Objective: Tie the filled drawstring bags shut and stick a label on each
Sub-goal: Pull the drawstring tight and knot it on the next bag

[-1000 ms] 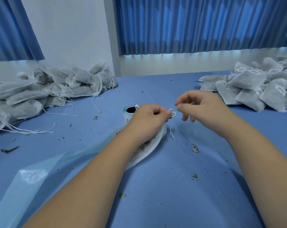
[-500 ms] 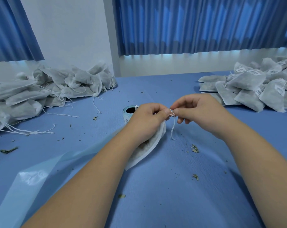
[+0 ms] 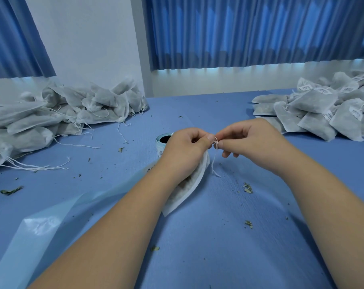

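Note:
A white filled drawstring bag (image 3: 188, 187) lies on the blue table under my left wrist. My left hand (image 3: 186, 150) grips the bag's gathered neck and pinches its white drawstring (image 3: 216, 142) between thumb and forefinger. Right beside it, my right hand (image 3: 249, 140) pinches the same drawstring, fingertips almost touching the left thumb. A loose end of the string hangs down to the table. A roll of labels (image 3: 162, 142) stands just behind my left hand, partly hidden by it.
A heap of untied white bags (image 3: 58, 115) with trailing strings fills the left side. A heap of bags with barcode labels (image 3: 327, 109) lies at the right. A pale blue backing strip (image 3: 39, 224) runs to the lower left. Dried leaf bits dot the table (image 3: 218, 236).
My right hand has moved left and closed in on the left hand, bringing the string ends together at the bag's neck. The bag has stayed in place.

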Action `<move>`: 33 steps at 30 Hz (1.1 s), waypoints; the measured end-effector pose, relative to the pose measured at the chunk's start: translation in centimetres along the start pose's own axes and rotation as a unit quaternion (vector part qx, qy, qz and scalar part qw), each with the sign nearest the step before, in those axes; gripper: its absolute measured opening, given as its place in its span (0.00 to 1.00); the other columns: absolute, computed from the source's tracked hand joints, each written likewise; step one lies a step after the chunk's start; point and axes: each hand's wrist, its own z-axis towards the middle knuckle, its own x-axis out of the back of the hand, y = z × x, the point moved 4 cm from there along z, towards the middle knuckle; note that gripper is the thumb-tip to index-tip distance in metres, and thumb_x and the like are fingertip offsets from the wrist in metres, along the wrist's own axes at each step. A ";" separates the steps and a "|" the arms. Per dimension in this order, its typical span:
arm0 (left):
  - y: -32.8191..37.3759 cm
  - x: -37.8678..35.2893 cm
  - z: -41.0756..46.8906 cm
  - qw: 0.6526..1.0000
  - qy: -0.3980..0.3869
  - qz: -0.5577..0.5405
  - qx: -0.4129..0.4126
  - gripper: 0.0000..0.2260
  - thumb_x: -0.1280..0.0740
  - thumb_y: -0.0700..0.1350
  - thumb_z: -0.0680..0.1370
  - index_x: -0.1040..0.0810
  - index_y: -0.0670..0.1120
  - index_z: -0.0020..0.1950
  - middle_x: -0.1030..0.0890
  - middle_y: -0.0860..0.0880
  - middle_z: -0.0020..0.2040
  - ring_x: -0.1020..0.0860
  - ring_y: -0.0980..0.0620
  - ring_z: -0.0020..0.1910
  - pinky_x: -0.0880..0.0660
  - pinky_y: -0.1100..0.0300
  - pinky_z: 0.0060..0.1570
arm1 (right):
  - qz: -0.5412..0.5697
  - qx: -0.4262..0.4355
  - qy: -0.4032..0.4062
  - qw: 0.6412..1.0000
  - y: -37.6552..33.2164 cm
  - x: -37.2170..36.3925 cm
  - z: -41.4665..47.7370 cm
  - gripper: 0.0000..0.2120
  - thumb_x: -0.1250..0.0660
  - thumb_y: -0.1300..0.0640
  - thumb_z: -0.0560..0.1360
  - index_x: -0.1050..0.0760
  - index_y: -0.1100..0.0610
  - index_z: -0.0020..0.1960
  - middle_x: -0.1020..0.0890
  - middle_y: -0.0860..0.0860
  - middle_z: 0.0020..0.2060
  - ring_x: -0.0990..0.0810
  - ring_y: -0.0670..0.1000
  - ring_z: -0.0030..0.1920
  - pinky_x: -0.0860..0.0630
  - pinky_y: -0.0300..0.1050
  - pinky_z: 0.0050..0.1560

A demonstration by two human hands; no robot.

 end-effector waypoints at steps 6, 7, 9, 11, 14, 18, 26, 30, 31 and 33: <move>0.0 0.2 0.1 1.000 0.001 -0.009 -0.007 0.11 0.35 0.45 0.80 0.20 0.51 0.39 0.23 0.61 0.32 0.28 0.66 0.29 0.34 0.76 0.31 | 0.048 -0.015 -0.025 0.998 0.1 0.1 -0.1 0.08 0.32 0.65 0.75 0.15 0.55 0.46 0.14 0.46 0.38 0.19 0.43 0.37 0.25 0.33 0.37; 0.1 0.1 0.1 1.000 -0.002 -0.015 -0.006 0.10 0.34 0.46 0.80 0.20 0.50 0.39 0.22 0.61 0.32 0.28 0.66 0.29 0.34 0.76 0.31 | 0.049 -0.015 -0.025 0.998 0.1 0.1 -0.1 0.09 0.32 0.64 0.75 0.15 0.54 0.46 0.14 0.45 0.38 0.19 0.43 0.37 0.25 0.33 0.37; 0.1 0.1 0.0 1.000 -0.002 -0.019 -0.002 0.11 0.34 0.46 0.80 0.20 0.51 0.38 0.23 0.63 0.29 0.28 0.66 0.28 0.34 0.76 0.30 | 0.044 -0.011 -0.024 0.999 0.1 0.1 -0.1 0.08 0.32 0.62 0.75 0.15 0.53 0.45 0.15 0.45 0.36 0.19 0.42 0.36 0.25 0.33 0.37; 0.0 0.1 0.0 1.000 0.007 -0.021 0.002 0.11 0.34 0.46 0.80 0.20 0.52 0.37 0.22 0.61 0.32 0.27 0.66 0.30 0.33 0.75 0.32 | 0.044 -0.008 -0.025 0.999 0.0 0.0 -0.1 0.06 0.31 0.60 0.75 0.15 0.53 0.45 0.15 0.45 0.37 0.19 0.42 0.36 0.25 0.32 0.36; 0.0 0.1 0.0 1.000 0.019 -0.016 -0.001 0.11 0.33 0.46 0.79 0.21 0.53 0.36 0.21 0.58 0.35 0.26 0.66 0.31 0.31 0.75 0.34 | 0.035 -0.008 -0.016 0.999 0.0 0.0 0.0 0.06 0.30 0.57 0.75 0.15 0.52 0.43 0.14 0.47 0.39 0.18 0.43 0.37 0.25 0.33 0.36; 0.0 -0.2 0.0 0.999 0.031 0.020 -0.013 0.10 0.32 0.46 0.79 0.21 0.53 0.37 0.21 0.57 0.35 0.27 0.66 0.32 0.31 0.74 0.35 | -0.012 -0.006 0.023 1.000 0.2 -0.1 0.1 0.07 0.31 0.61 0.75 0.16 0.54 0.40 0.15 0.46 0.35 0.20 0.41 0.32 0.28 0.31 0.32; 0.1 -0.6 -0.1 0.993 0.071 0.086 -0.029 0.11 0.31 0.46 0.77 0.23 0.52 0.35 0.24 0.58 0.31 0.28 0.68 0.31 0.33 0.75 0.33 | -0.067 -0.015 0.039 0.997 0.7 -0.2 0.4 0.07 0.31 0.58 0.74 0.18 0.52 0.38 0.17 0.44 0.30 0.21 0.41 0.29 0.30 0.30 0.29; 0.3 -0.5 -0.1 0.992 0.074 0.095 -0.038 0.11 0.31 0.46 0.77 0.23 0.52 0.34 0.23 0.57 0.32 0.27 0.68 0.32 0.33 0.75 0.34 | -0.054 -0.019 0.037 0.998 0.7 -0.3 0.4 0.07 0.31 0.59 0.74 0.19 0.54 0.38 0.17 0.44 0.29 0.22 0.41 0.28 0.30 0.29 0.29; 0.3 -0.5 -0.1 0.993 0.072 0.090 -0.037 0.11 0.31 0.46 0.78 0.23 0.52 0.34 0.23 0.57 0.33 0.27 0.68 0.32 0.33 0.75 0.34 | -0.050 -0.021 0.035 0.998 0.7 -0.3 0.4 0.07 0.31 0.59 0.74 0.18 0.54 0.38 0.17 0.45 0.29 0.22 0.41 0.29 0.30 0.30 0.29; 0.3 -0.3 -0.1 0.995 0.066 0.068 -0.025 0.11 0.31 0.46 0.78 0.22 0.52 0.35 0.22 0.57 0.34 0.27 0.67 0.32 0.33 0.75 0.34 | -0.042 -0.024 0.033 0.998 0.7 -0.2 0.4 0.07 0.31 0.59 0.74 0.18 0.55 0.38 0.17 0.46 0.30 0.22 0.42 0.29 0.30 0.30 0.29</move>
